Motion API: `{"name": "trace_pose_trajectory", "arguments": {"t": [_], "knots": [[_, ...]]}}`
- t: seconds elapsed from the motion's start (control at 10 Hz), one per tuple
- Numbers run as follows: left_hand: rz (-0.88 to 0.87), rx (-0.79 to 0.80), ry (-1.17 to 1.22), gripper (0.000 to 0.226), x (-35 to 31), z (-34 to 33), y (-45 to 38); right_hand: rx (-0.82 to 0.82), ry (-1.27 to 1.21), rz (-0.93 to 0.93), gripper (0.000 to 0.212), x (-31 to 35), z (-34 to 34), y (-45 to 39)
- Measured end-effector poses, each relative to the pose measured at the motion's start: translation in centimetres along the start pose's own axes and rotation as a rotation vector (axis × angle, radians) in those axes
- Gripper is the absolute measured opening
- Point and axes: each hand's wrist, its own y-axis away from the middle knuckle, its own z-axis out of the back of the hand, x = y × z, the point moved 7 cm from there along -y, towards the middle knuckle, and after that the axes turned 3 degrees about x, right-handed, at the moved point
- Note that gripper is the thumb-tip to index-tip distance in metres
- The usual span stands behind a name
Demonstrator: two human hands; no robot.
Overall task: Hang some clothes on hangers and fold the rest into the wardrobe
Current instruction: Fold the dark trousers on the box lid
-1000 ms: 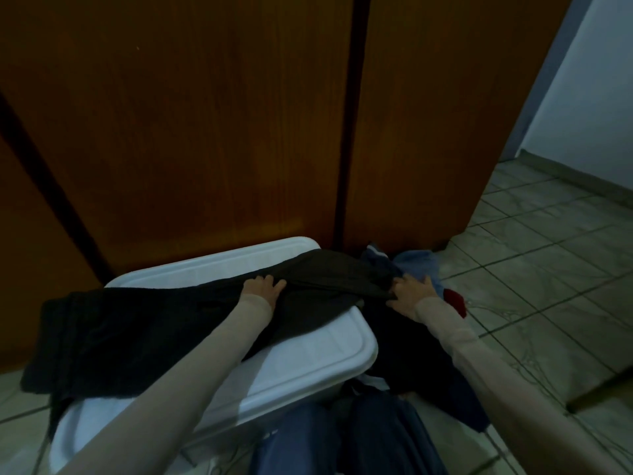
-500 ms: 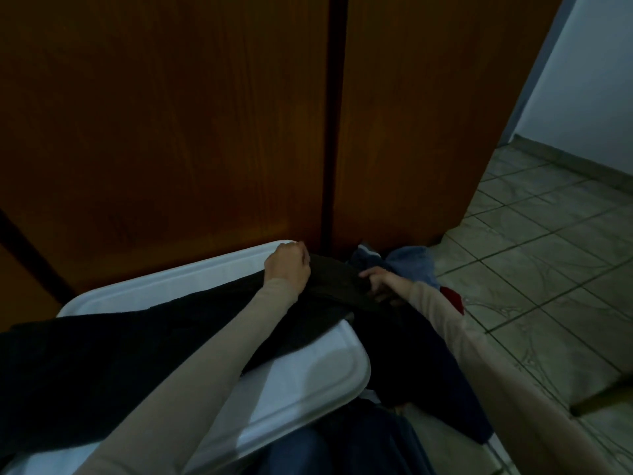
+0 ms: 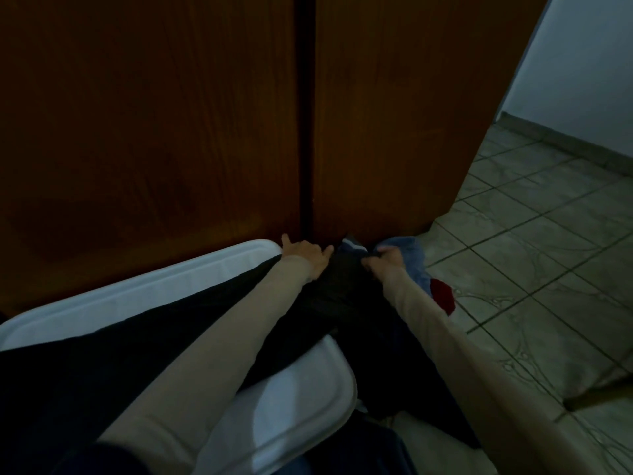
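Dim light. Dark brown wooden wardrobe doors (image 3: 154, 114) fill the far left and centre, with a vertical gap between two panels. Right: greenish patterned floor tiles (image 3: 534, 241) with dark grout, pale wall (image 3: 582, 63) at far right above a darker skirting strip (image 3: 565, 145).

Ahead of you the 2 wardrobe doors (image 3: 171, 132) stand closed, walling off the far side right down to the lid's (image 3: 191, 286) far edge. The dark garment (image 3: 102, 371) covers the lid's middle, leaving bare strips along its far and near edges. At the lid's far right corner, the clothes pile (image 3: 404, 262) fills the gap against the doors. To your right, the tiled floor (image 3: 531, 269) lies open.
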Motion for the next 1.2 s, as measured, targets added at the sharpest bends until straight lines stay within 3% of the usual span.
{"name": "trace_pose_trajectory", "arguments": {"t": [0.1, 0.2, 0.3, 0.4, 0.5, 0.6, 0.7, 0.8, 0.9, 1.0, 1.1, 1.2], "knots": [[0.061, 0.031, 0.323, 0.047, 0.7, 0.7, 0.0, -0.050, -0.221, 0.141, 0.044, 2.8, 1.5, 1.6], [0.056, 0.012, 0.652, 0.046, 0.7, 1.6, 0.3, -0.170, -0.302, 0.146, 0.048, 3.0, 3.1, 2.4], [0.017, -0.086, 0.829, 0.040, 0.3, 2.8, 1.0, -0.262, -0.266, 0.056, 0.038, 1.9, 4.2, 2.6], [-0.064, -0.223, 0.763, 0.036, -0.3, 3.8, 1.4, -0.271, -0.182, 0.024, 0.039, 0.6, 5.3, 2.7], [-0.098, -0.225, 0.492, 0.053, -0.9, 2.4, 1.5, -0.228, 0.085, -0.012, 0.037, -1.1, 6.0, 2.6], [-0.095, -0.186, 0.394, 0.040, -0.8, 0.3, 1.6, -0.153, 0.000, -0.129, 0.021, -3.6, 6.8, 3.2], [-0.177, -0.170, 0.490, 0.024, -0.1, -0.8, 2.4, -0.116, 0.256, -0.064, 0.011, -4.2, 6.8, 3.5], [-0.279, -0.031, 0.672, 0.025, 0.4, -1.7, 4.0, 0.097, 0.471, 0.080, 0.020, -3.7, 3.8, 4.7], [-0.305, 0.014, 0.746, 0.034, 0.8, -1.6, 6.0, 0.219, 0.577, 0.200, 0.024, -2.2, 0.9, 6.5], [-0.330, 0.134, 0.716, 0.049, 0.7, -2.1, 8.0, 0.274, 0.599, 0.300, 0.012, -0.8, -0.6, 8.3], [-0.318, 0.128, 0.569, 0.057, 0.9, -2.6, 9.3, 0.359, 0.608, 0.298, 0.026, -0.9, -0.5, 9.8], [-0.347, 0.004, 0.576, 0.033, 0.8, -2.4, 9.6, 0.459, 0.847, 0.334, 0.067, -1.7, -0.6, 11.2]]}}
